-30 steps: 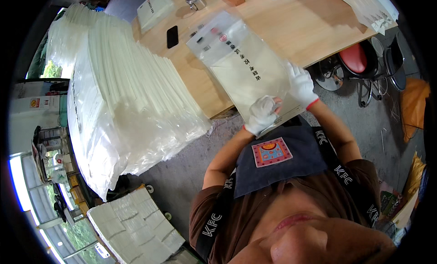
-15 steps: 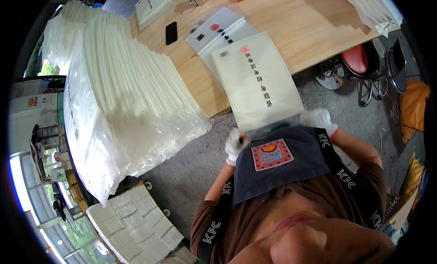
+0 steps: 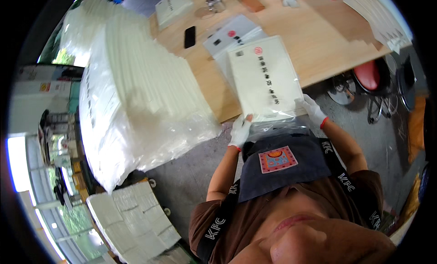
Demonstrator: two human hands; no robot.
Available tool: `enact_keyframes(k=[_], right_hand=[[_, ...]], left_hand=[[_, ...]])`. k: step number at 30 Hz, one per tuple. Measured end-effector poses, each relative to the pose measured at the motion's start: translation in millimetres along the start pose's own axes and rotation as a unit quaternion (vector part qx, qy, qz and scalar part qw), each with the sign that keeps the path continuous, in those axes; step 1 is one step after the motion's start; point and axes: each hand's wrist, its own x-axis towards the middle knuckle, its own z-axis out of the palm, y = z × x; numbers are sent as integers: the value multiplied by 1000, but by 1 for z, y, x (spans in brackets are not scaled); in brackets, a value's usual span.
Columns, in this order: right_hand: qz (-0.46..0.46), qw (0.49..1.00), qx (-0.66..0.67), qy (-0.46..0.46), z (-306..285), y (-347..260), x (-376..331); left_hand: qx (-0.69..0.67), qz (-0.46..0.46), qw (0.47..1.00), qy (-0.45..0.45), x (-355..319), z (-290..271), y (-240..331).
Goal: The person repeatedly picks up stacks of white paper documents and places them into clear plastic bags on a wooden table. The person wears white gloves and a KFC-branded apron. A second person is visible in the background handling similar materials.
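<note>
A: Where does the bagged white packet [image 3: 266,77] lie?

B: On the wooden bench [image 3: 314,45], its near end overhanging the edge. The gloved left hand [image 3: 240,131] and gloved right hand [image 3: 312,108] each pinch a near corner; the fingertips under the clear film are hidden.

A: What is unclear?

B: The plastic-wrapped white stack [image 3: 136,100] blocks the bench's left side; the phone [image 3: 190,36] shows beyond it.

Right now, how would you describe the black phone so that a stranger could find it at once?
Start at the wooden table and the tall stack of white bagged packs on its left side. The black phone lies flat on bare wood just right of that stack. It is the only small dark rectangle among the pale packets.
</note>
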Motion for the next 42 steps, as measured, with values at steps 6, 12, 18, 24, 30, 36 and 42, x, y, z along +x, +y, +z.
enact_keyframes(k=[6,12,18,24,30,36,42], right_hand=[[19,958,281,-57,72,-52,5],[-203,943,218,-148,102,-268,36],[-242,916,29,-317,246,-419,56],[-234,903,-102,-345,242,-431,55],[-146,917,22,-371,168,-325,75],[12,992,23,-127,26,-165,108],[27,962,148,227,-177,-82,83]], left_hand=[[177,152,972,-22,-42,-98,213],[221,379,805,399,-110,-213,266],[71,242,736,628,-147,-355,266],[251,185,738,598,-135,-392,104],[-188,-87,854,478,-131,-236,-246],[-154,-127,979,-40,-50,-24,-130],[-248,78,955,-146,121,109,82]])
